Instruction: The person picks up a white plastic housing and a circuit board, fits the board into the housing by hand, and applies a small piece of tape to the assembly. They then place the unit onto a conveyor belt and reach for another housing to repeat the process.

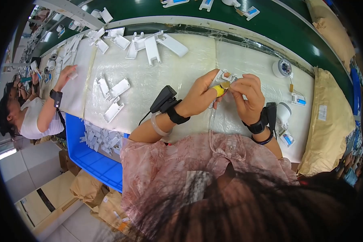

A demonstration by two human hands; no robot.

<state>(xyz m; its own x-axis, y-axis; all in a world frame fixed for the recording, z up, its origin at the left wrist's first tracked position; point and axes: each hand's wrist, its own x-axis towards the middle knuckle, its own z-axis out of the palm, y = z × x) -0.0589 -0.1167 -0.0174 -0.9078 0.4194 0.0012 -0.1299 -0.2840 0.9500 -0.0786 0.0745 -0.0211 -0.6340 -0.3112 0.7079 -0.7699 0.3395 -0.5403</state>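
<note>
Above the table my left hand (198, 96) is closed around a small white plastic housing (218, 76), with yellow tape (218, 90) wrapped on the thumb. My right hand (249, 93) meets it from the other side, fingertips pinched at a small brownish-gold piece (226, 85) against the housing. The fingers cover much of both parts. Right of my hands lie a round white unit (282, 68) with a circuit board showing, wired to a white holder with a blue cell (299, 99). A similar round unit (284, 111) and blue-celled holder (287, 139) sit nearer me.
White plastic covers (152, 48) lie along the far side, with several more (113, 90) left of my hands. A blue bin (94, 163) of small white parts stands at the left edge. Beyond is a green conveyor (246, 30). Brown paper (324, 121) borders the right; a co-worker (38, 111) sits left.
</note>
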